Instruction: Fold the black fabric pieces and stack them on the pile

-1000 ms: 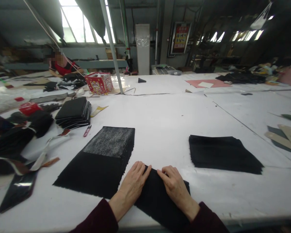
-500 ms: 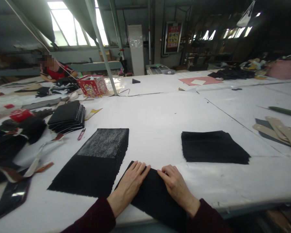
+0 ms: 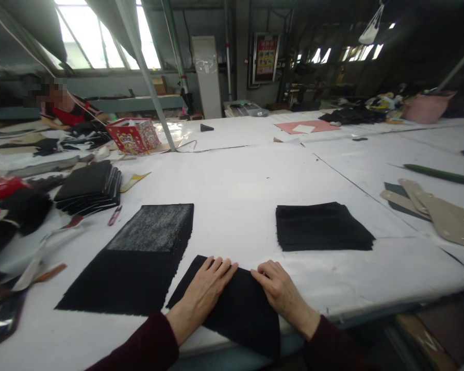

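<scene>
My left hand (image 3: 206,290) and my right hand (image 3: 279,291) lie flat, fingers stretched out, on a folded piece of black fabric (image 3: 237,309) at the near edge of the white table (image 3: 239,190). The fingertips of both hands rest along the fabric's far edge. Just to the left stands a thick stack of black fabric pieces (image 3: 141,255) with a greyish top at its far end. A lower stack of folded black pieces (image 3: 320,226) sits further out on the right.
A pile of black pieces (image 3: 88,186) and small pink snips (image 3: 114,215) lie at the left, among dark scraps and strips. A red box (image 3: 133,135) and a slanted metal pole (image 3: 149,87) stand further back. Another person sits at the far left. Beige patterns (image 3: 435,208) lie right.
The view has swung to the right, so everything has shifted left in the picture. Both hands stay flat on the black fabric; its near left corner now shows more.
</scene>
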`<state>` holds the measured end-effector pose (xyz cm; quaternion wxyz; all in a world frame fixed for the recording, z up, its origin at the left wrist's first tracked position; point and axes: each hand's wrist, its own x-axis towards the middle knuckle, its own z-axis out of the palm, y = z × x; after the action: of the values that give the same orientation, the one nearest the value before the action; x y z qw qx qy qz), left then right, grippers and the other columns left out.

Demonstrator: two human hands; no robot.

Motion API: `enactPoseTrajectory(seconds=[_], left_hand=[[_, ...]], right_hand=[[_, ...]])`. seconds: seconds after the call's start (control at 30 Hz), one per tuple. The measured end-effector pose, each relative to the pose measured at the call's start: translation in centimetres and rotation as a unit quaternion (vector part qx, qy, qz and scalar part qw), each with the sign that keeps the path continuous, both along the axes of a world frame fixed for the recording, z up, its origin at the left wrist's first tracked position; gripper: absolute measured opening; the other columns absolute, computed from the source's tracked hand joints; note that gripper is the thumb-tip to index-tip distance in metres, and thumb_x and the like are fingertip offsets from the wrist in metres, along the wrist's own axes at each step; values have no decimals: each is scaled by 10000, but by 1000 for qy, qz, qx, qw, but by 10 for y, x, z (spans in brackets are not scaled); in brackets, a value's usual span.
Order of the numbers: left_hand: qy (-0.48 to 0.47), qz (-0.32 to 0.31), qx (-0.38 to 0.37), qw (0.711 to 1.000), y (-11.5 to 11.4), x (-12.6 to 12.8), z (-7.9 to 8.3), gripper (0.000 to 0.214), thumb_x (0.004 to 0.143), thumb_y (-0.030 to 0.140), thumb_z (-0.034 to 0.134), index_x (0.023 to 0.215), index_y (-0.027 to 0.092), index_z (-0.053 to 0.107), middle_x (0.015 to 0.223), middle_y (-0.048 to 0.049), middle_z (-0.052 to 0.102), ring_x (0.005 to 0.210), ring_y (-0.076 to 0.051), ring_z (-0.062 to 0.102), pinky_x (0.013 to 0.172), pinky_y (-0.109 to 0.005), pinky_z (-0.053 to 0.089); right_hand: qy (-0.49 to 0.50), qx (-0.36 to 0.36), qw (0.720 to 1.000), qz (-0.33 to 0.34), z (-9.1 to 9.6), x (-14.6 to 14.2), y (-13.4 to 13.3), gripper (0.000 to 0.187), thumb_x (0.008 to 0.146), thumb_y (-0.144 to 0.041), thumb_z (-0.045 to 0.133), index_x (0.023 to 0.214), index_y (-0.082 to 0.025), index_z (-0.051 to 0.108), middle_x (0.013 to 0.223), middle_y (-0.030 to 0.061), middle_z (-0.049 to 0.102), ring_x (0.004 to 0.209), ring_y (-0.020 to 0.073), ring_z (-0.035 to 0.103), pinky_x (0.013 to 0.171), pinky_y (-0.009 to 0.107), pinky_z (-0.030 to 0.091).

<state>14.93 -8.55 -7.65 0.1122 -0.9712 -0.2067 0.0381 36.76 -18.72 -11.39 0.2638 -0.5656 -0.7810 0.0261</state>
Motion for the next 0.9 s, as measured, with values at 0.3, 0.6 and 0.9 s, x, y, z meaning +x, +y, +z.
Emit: enactPoseTrajectory(seconds=[0.3, 0.6, 0.9], left_hand=[[23, 2, 6, 1000, -14, 15, 4, 691, 874, 61, 451, 1506, 244, 243, 1033, -56, 557, 879, -211, 537, 794, -343, 456], [58, 1, 84, 995, -24, 24, 3, 731, 895, 128, 474, 1520, 360, 175, 1000, -67, 530, 875, -238, 527, 787, -376, 428], [45, -11, 98, 994, -22, 23, -2, 746, 889, 140, 499, 1527, 340, 167, 966, -62, 521, 820, -223, 506, 736, -359, 404]], right_hand=[[-3, 0, 1000, 2, 5, 10, -10, 290, 953, -54, 400, 1149, -150, 592, 934, 74, 535, 876, 217, 461, 815, 376, 404], [-15, -8, 1000, -4, 9, 18, -18, 296, 929, -29, 426, 1145, -150, 589, 945, 75, 532, 871, 216, 456, 795, 365, 404], [-78, -24, 996, -30, 17, 38, -44, 314, 901, -29, 429, 1140, -153, 590, 968, 86, 542, 883, 230, 466, 815, 392, 393]])
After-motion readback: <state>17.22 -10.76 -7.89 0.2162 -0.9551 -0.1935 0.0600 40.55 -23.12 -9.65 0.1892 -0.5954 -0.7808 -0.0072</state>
